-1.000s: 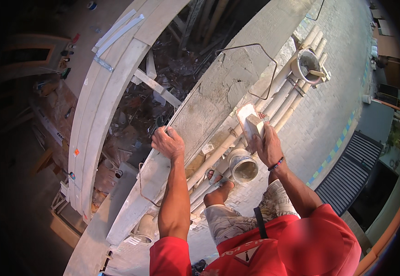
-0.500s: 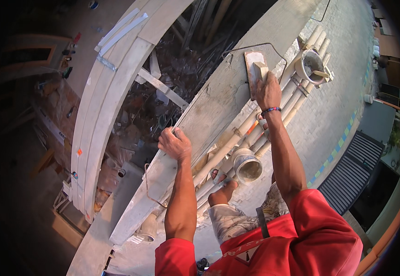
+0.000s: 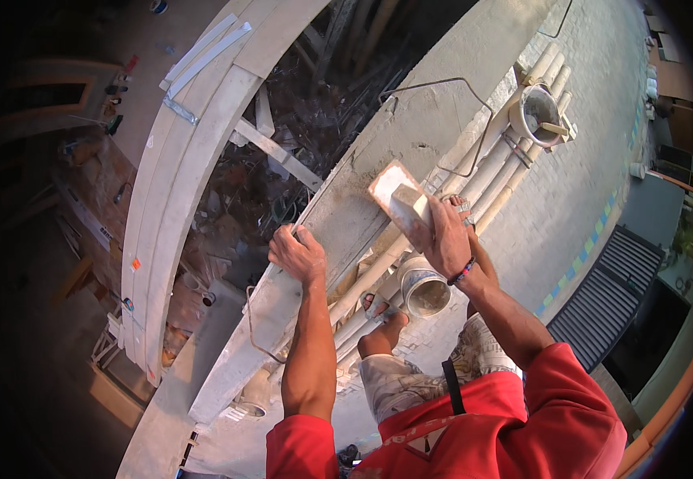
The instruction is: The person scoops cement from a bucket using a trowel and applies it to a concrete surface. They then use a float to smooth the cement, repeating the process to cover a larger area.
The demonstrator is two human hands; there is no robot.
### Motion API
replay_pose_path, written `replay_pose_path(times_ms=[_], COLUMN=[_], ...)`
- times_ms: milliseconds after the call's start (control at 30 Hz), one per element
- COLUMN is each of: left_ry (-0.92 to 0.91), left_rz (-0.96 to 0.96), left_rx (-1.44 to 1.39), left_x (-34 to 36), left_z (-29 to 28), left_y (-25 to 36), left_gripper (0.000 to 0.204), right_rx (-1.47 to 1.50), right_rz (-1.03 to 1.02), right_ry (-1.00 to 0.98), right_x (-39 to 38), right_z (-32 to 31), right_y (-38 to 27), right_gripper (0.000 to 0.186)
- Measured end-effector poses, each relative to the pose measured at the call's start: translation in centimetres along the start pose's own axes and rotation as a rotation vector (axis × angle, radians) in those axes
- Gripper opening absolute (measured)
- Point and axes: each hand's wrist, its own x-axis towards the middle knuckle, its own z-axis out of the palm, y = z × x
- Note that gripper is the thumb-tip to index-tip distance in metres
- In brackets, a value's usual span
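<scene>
the paving [image 3: 574, 191] is brightly lit, while the debris [image 3: 238, 188] is sunk in shadow; the boards [image 3: 191, 156] are bowed by the fisheye lens, and the far left is swallowed by dim, soft murk

Bright pale paving [image 3: 558, 211] lies beside a dark slatted panel [image 3: 611, 281].
</scene>
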Motion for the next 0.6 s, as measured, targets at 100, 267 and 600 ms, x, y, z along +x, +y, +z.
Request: replay_pose_path(times_ms=[100,267,600], left_ry=[0.004,0.019,0.059], left_rz=[0.006,0.019,0.04], left_rx=[-0.002,-0.006,-0.024], left_x=[0.1,0.1,0.2], left_z=[0.1,0.0,0.3], left_y=[0.3,0.2,0.1], left_gripper=[0.026,0.025,0.023], right_rx=[0.016,-0.133,-0.228], right_rz=[0.108,0.228,0.286], right_ry=[0.236,0.324,0.336], right_x=[4.8,10.3,12.2], right_z=[-1.4,-2.0,-1.1], right_y=[2.7,4.1,5.3], right_gripper=[0.043,0.04,0.045])
